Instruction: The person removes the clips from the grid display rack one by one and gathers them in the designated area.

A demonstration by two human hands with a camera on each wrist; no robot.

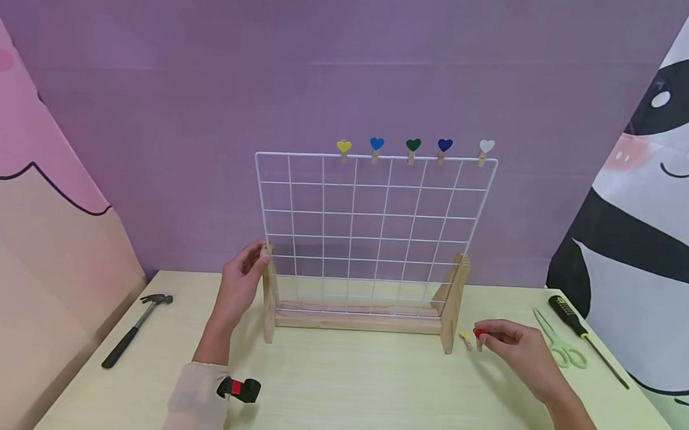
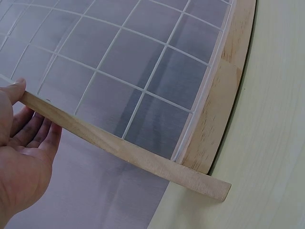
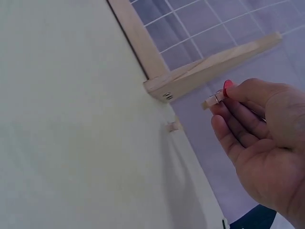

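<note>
The right hand (image 1: pixel 517 354) is pinching a red heart clothespin (image 3: pixel 215 100) above the worktop (image 1: pixel 348 395), its grip clamped, near a yellow clothespin (image 1: pixel 465 339). The left hand (image 1: pixel 240 281) is holding the wooden upright (image 1: pixel 268 295) of a wire-grid stand (image 1: pixel 358 321). Scissors (image 1: pixel 559 345) and a screwdriver (image 1: pixel 576 326) are lying at right, a claw hammer (image 1: pixel 136 328) at left.

Seven clothespins (image 1: pixel 413 145) — one rack (image 1: pixel 357 321), one hammer (image 1: pixel 126 341), one screwdriver (image 1: pixel 568 314), one pair of scissors (image 1: pixel 557 345).

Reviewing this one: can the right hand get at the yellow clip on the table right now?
Probably yes: the yellow clip lies close to the right hand with no obstacle showing, but that hand pinches the red heart clip, which may need setting down first.
</note>
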